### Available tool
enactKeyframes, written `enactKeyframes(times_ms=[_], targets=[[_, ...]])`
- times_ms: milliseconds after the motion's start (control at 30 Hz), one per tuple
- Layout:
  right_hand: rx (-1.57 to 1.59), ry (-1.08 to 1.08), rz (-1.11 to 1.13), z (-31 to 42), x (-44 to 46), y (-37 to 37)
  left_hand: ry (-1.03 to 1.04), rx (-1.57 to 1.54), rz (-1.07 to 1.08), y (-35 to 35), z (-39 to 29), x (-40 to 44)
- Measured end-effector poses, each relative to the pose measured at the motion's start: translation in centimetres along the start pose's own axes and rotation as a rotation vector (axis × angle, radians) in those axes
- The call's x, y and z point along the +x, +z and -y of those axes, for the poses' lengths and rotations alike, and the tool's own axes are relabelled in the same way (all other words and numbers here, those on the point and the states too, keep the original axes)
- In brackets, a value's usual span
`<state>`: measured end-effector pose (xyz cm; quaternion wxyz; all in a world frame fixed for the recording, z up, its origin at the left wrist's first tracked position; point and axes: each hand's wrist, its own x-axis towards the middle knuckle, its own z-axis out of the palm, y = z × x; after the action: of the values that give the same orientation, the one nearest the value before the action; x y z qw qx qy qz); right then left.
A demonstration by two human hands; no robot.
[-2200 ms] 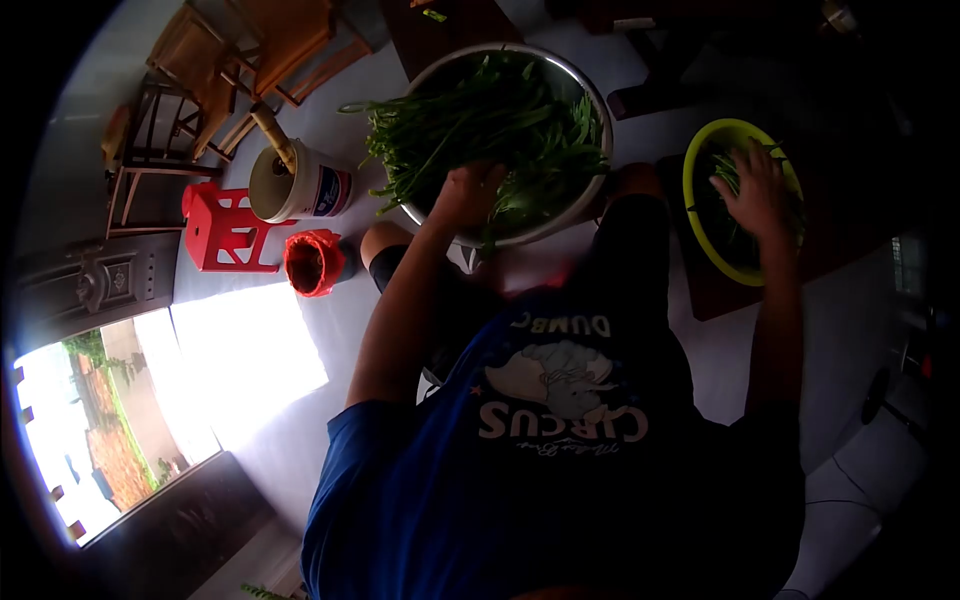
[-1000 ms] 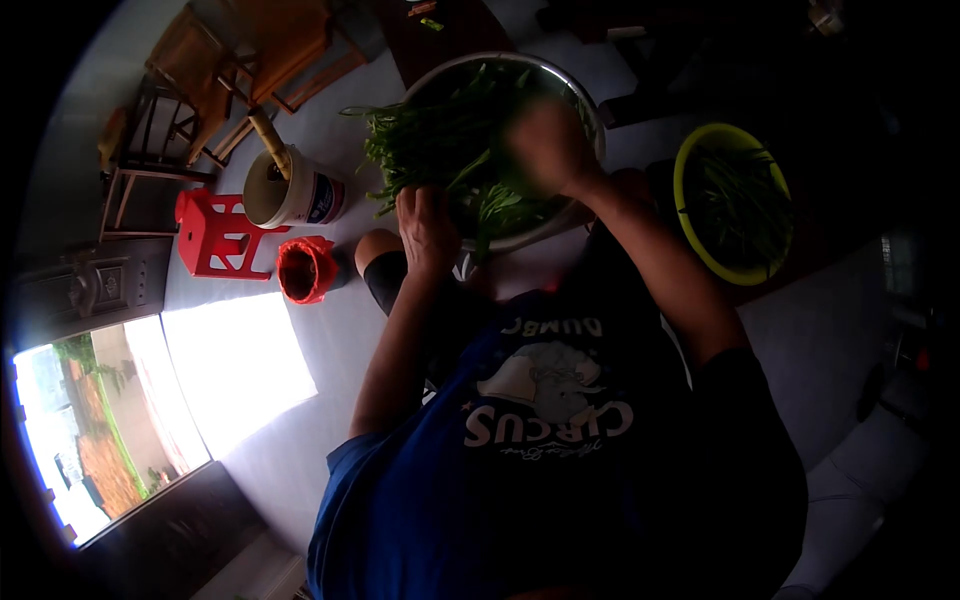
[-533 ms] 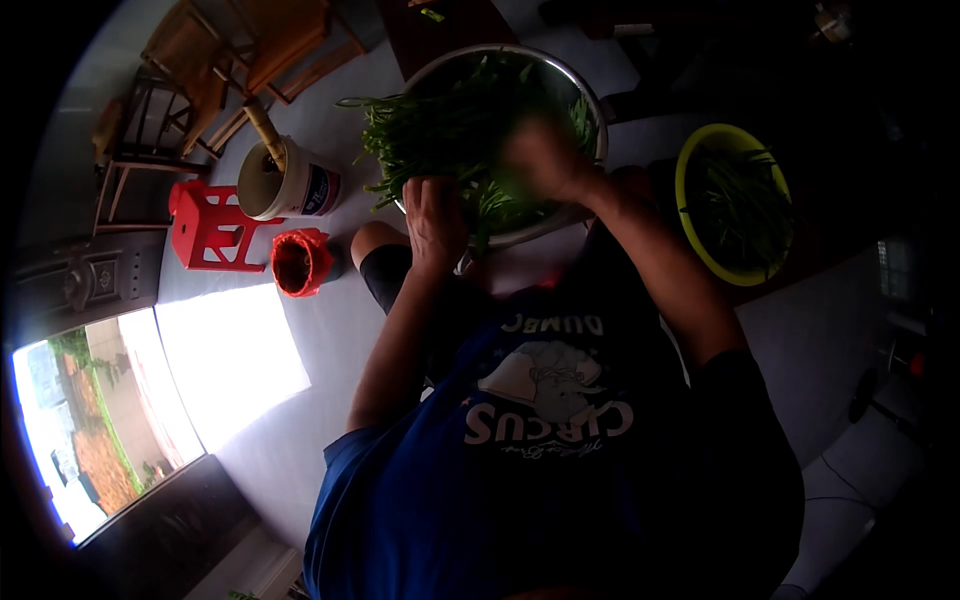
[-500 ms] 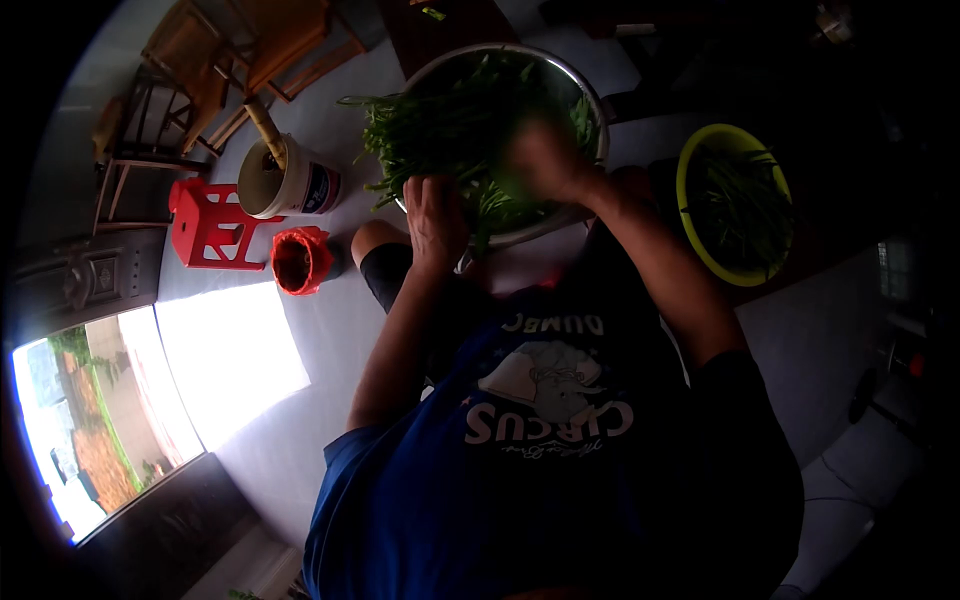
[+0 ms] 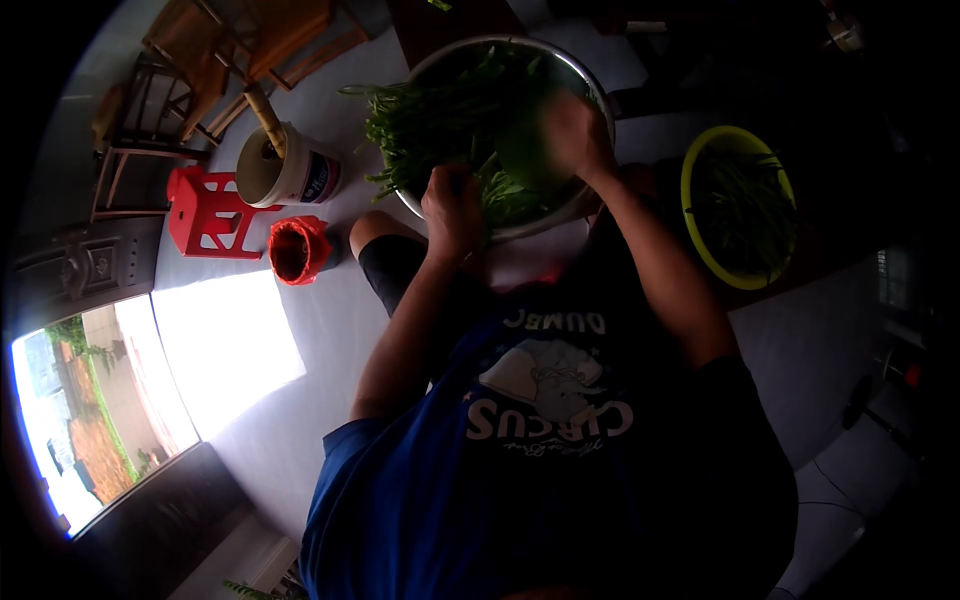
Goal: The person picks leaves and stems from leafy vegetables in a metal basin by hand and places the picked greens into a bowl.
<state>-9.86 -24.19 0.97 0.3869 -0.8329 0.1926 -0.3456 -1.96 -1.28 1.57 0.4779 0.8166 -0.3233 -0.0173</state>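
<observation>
A wide metal basin [image 5: 597,92] full of long-stemmed leafy greens [image 5: 430,115] is in front of me, between my knees. My left hand [image 5: 452,210] is at its near left rim, fingers curled closed round some of the greens; the stems inside the fist are mostly hidden. Over the right part of the basin is my right hand [image 5: 578,138], smeared by motion, so its fingers cannot be made out. Green leaves show blurred just beside it. To the right, a yellow-green basin [image 5: 688,205] holds more dark green stems.
On the left are a white bucket [image 5: 300,185] with a bamboo-like stick [image 5: 264,118], a red plastic stool [image 5: 205,212] and a small bin with a red bag [image 5: 300,250]. Wooden chairs [image 5: 190,60] stand behind. Bright light falls on the floor [image 5: 230,345] by the doorway.
My right hand has moved up and right over the basin. My left hand has shifted slightly right, its fingers now more tightly curled. The view has shifted a little.
</observation>
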Motion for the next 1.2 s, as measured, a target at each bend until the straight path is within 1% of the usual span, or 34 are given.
enactKeyframes(times_ms=[67,100,133,200,233,333,367,467,567,600,667,700,767,800,867,933,967,1000,1067,1100,1133,1200], targets=[[0.141,-0.177,-0.006,0.4,0.6,-1.5,-0.047,-0.005,0.013,-0.1,0.1,0.2],[0.283,-0.223,0.028,1.3,0.5,-1.8,-0.056,-0.015,0.024,-0.3,0.0,0.3],[0.142,-0.294,0.037,4.0,0.7,-2.9,-0.068,-0.025,0.037,-0.4,-0.3,0.3],[-0.216,-0.484,0.145,4.4,0.7,-2.1,-0.098,-0.059,0.061,-0.1,-0.4,0.3],[-0.225,-0.577,0.247,4.9,0.6,-1.5,-0.116,-0.079,0.071,0.1,-0.1,0.3],[-0.408,-0.659,0.346,5.7,-1.0,-0.5,-0.172,-0.121,0.097,0.1,-1.4,0.4],[-0.387,-0.677,0.319,5.2,-1.6,0.2,-0.193,-0.131,0.098,0.0,-1.9,0.4],[-0.409,-0.690,0.431,5.1,-2.4,0.6,-0.165,-0.139,0.095,0.0,-1.7,0.3],[-0.330,-0.631,0.434,6.1,-2.5,-0.1,-0.184,-0.115,0.114,0.1,-1.3,0.4],[-0.298,-0.618,0.430,6.4,-2.4,-0.3,-0.220,-0.154,0.148,0.0,-1.2,0.5],[-0.163,-0.498,0.410,6.2,-2.5,-0.3,-0.296,-0.233,0.216,0.0,-1.0,0.6],[-0.095,-0.439,0.401,6.1,-2.6,-0.3,-0.346,-0.394,0.219,0.3,-0.7,0.6],[0.053,-0.261,0.304,5.7,-2.9,-0.1,-0.441,-0.718,0.225,1.2,-0.3,0.7],[0.124,-0.168,0.251,5.8,-3.0,-0.3,-0.453,-0.709,0.218,1.3,-0.7,0.7],[0.059,-0.208,0.140,5.4,-2.4,-2.0,-0.472,-0.688,0.191,1.2,-1.5,0.8],[-0.002,-0.249,0.034,5.4,-1.3,-5.2,-0.414,-0.573,0.155,1.8,-0.8,1.0],[-0.098,-0.183,0.073,5.2,-0.8,-7.2,-0.386,-0.516,0.137,2.2,-0.2,1.0],[-0.191,-0.118,0.115,5.1,-0.2,-9.4,-0.340,-0.405,0.208,2.9,1.1,0.9],[-0.418,-0.226,0.109,5.2,0.9,-14.4,-0.244,-0.186,0.348,4.4,3.6,0.7],[-0.500,-0.242,0.119,4.4,1.2,-17.1,0.059,0.107,0.311,3.3,1.0,0.7],[-0.582,-0.260,0.128,3.4,1.4,-19.8,0.124,0.140,0.286,2.9,0.5,1.3],[-0.652,-0.272,0.059,2.6,1.2,-24.4,0.255,0.205,0.235,2.1,0.0,2.6]])
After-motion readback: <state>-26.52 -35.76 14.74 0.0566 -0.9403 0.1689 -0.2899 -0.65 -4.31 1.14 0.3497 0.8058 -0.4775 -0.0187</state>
